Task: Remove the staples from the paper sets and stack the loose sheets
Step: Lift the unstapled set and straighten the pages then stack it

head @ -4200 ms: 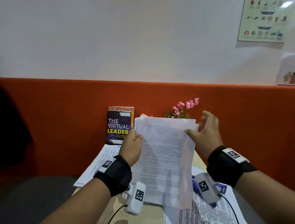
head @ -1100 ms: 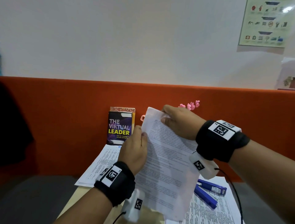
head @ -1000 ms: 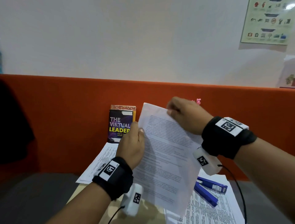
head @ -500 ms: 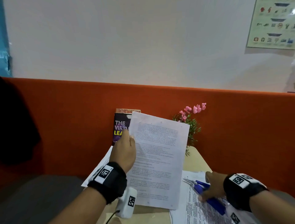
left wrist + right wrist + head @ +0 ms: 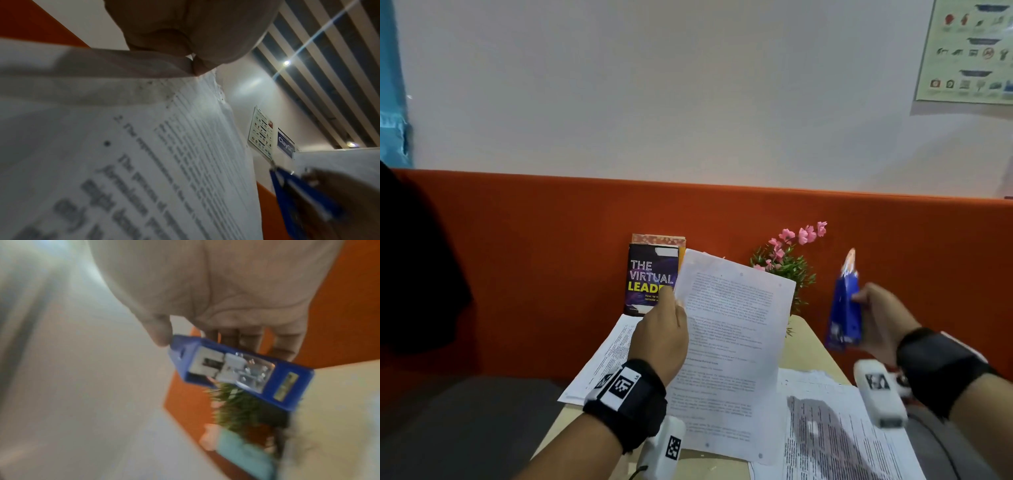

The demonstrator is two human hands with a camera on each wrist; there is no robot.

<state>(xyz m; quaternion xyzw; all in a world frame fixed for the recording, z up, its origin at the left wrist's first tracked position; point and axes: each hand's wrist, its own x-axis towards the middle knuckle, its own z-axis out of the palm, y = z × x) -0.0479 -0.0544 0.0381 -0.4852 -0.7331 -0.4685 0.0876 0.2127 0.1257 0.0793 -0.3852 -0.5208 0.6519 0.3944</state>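
My left hand (image 5: 666,329) pinches the left edge of a printed paper set (image 5: 729,353) and holds it upright above the table. The left wrist view shows the thumb and finger clamped near the set's top corner (image 5: 197,71). My right hand (image 5: 876,320) grips a blue stapler (image 5: 844,308), raised on end to the right of the paper set, its metal tip pointing up. In the right wrist view the stapler (image 5: 240,371) lies across my fingers with its metal underside showing. A stack of printed sheets (image 5: 835,431) lies on the table below my right hand.
Another printed sheet (image 5: 602,359) lies at the table's left edge. A book (image 5: 650,277) and a pink flower plant (image 5: 787,263) stand against the orange partition (image 5: 517,257) at the back. The beige table (image 5: 804,346) is small, with grey floor on both sides.
My right hand let go of the paper's top corner, dropped to the table, took up the blue stapler and lifted it. The left hand kept hold of the paper set.
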